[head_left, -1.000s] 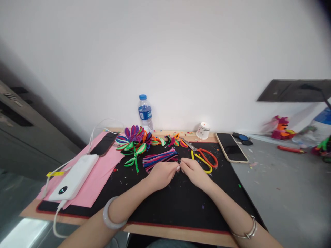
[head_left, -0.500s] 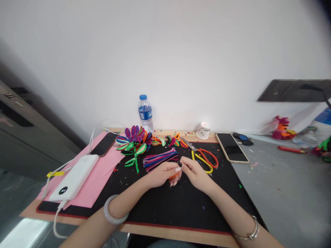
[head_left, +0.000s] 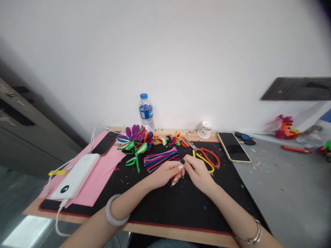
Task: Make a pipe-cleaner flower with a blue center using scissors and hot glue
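Observation:
My left hand (head_left: 167, 174) and my right hand (head_left: 198, 170) meet over the black mat (head_left: 170, 210), fingertips together. The fingers of my left hand are closed on a small orange piece (head_left: 178, 173), mostly covered by them. A small black piece (head_left: 182, 161) shows between the fingertips of both hands; my right hand pinches at it. Just behind my left hand lies a bundle of purple, blue and pink fuzzy stems (head_left: 159, 159). Scissors with red and yellow handles (head_left: 210, 156) lie behind my right hand. Fuzzy flowers with green leaves (head_left: 134, 148) lie to the left.
Pink sheets (head_left: 103, 179) carry a white power bank (head_left: 76, 177) and a dark phone (head_left: 105, 143). A water bottle (head_left: 146, 113) and a paper cup (head_left: 204, 130) stand by the wall. Another phone (head_left: 234, 147) lies at the right, near a red pen (head_left: 294, 149).
The view has shifted slightly. My hands stay together, with the fingertips a little changed in position and the black piece turned slightly.

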Demonstrator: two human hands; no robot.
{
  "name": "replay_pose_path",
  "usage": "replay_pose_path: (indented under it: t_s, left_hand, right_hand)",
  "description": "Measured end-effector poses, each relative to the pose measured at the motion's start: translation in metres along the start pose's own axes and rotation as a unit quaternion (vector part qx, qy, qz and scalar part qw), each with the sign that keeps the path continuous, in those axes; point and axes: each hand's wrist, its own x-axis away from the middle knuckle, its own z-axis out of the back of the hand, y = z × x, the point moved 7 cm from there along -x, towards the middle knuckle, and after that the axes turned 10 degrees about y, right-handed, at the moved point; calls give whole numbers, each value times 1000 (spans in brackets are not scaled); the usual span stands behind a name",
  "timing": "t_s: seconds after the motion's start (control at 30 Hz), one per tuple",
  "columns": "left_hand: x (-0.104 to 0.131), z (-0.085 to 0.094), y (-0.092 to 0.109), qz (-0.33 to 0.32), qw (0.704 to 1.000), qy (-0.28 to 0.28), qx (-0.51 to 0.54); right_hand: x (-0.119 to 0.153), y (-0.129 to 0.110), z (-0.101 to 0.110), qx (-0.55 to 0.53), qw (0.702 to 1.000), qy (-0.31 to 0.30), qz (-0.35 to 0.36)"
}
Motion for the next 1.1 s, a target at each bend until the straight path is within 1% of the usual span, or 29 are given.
replay_pose_path:
  t_s: [0.03, 0.07, 0.1, 0.17, 0.2, 0.27, 0.33, 0.4, 0.47, 0.57, 0.63, 0.67, 0.73, 0.83, 0.9, 0.97, 1.0, 1.03, 1.1]
  left_hand:
    - [-1, 2, 4, -34, 996, 26, -74]
    - [-1, 4, 9, -71, 985, 52, -151]
    - [0, 5, 14, -110, 965, 75, -226]
    - [3, 4, 24, -185, 909, 107, -357]
    - [5, 3, 26, -213, 879, 114, -410]
    - [7, 1, 27, -246, 825, 123, -495]
    - [8, 0, 24, -256, 782, 131, -553]
    - [8, 0, 21, -260, 752, 143, -589]
    - [7, 0, 18, -264, 731, 151, -611]
    - [7, -1, 16, -270, 720, 155, -620]
    - [7, 0, 16, -264, 728, 158, -613]
    - [7, 0, 16, -258, 738, 156, -604]
    - [6, 1, 18, -245, 768, 149, -572]
    - [5, 3, 21, -232, 833, 130, -486]
    - [3, 6, 21, -206, 888, 109, -397]
    - [-1, 8, 14, -144, 946, 65, -282]
    - [-2, 8, 9, -102, 969, 37, -220]
    - [-3, 7, 4, -62, 985, 11, -163]
    - [-3, 6, -4, 7, 997, -26, -70]
  right_hand:
    - [0, 3, 0, 4, 1000, 5, -16]
    - [-1, 6, 0, 5, 999, 10, -32]
    - [-1, 10, 0, 2, 999, 16, -49]
    - [0, 17, -1, -12, 996, 29, -85]
    - [0, 21, -2, -24, 994, 32, -103]
    - [2, 30, -6, -53, 988, 32, -139]
    - [5, 39, -10, -84, 981, 29, -171]
    - [7, 45, -14, -107, 975, 26, -193]
    - [7, 48, -17, -120, 972, 24, -202]
    - [6, 46, -17, -122, 972, 22, -199]
    - [5, 43, -16, -111, 975, 19, -192]
    - [4, 41, -15, -102, 977, 18, -185]
    - [3, 36, -13, -78, 983, 22, -163]
    - [1, 26, -7, -37, 992, 33, -118]
    - [1, 20, -6, -17, 995, 23, -91]
    - [2, 15, -7, -9, 997, 6, -72]
    - [3, 13, -8, -8, 998, 0, -67]
    - [3, 12, -8, -7, 998, -2, -65]
    - [3, 11, -8, -9, 998, 1, -68]
